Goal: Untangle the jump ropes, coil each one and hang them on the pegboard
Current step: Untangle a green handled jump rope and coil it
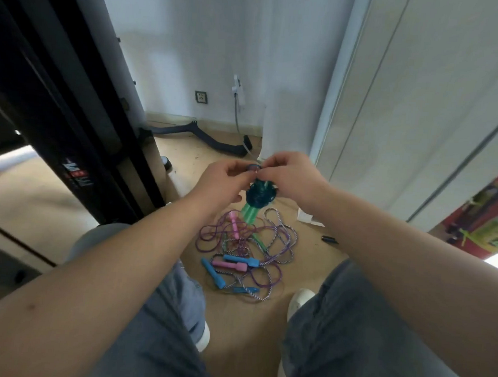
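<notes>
At the frame's centre the left hand (225, 181) and right hand (289, 176) met, both pinching the top of one tightly wound teal rope coil (260, 193). Its green handles (249, 214), apparently two, dangled below. Lower centre, on the wooden floor (241, 348), lay one tangle of thin braided cords (279, 248) with two blue handles (239, 260) and two pink handles (234, 225), all stubby and smooth.

Bare floor (310, 259) lies open beyond the rope tangle (246, 252) and to its right. A black frame (79, 137) closes the left side, a white door (392, 109) the right.
</notes>
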Tool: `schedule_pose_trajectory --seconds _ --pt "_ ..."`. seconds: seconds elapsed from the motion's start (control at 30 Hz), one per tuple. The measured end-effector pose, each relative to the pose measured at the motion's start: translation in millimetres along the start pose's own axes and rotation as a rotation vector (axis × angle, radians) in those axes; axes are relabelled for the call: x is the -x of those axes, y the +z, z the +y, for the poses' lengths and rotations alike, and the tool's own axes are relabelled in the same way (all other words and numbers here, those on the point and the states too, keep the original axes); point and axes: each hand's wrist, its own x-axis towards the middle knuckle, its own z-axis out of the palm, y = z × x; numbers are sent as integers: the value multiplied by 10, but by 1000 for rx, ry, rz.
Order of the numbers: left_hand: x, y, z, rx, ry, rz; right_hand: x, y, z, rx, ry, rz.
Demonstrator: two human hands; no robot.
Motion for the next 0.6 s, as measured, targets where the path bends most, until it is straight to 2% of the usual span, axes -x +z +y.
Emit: schedule_pose_trajectory --seconds 0.13,0.27,0.43,0.6 --pt "-53 7 65 11 11 12 -80 -100 -9 -14 -68 29" --pt "-270 91 80 -5 36 79 -294 -249 12 229 -201 -36" --pt "-770 197 30 -126 81 39 -845 -344 188 283 -198 -65" --pt "-1600 237 -316 -199 76 31 -1673 -224 600 252 -210 -30"
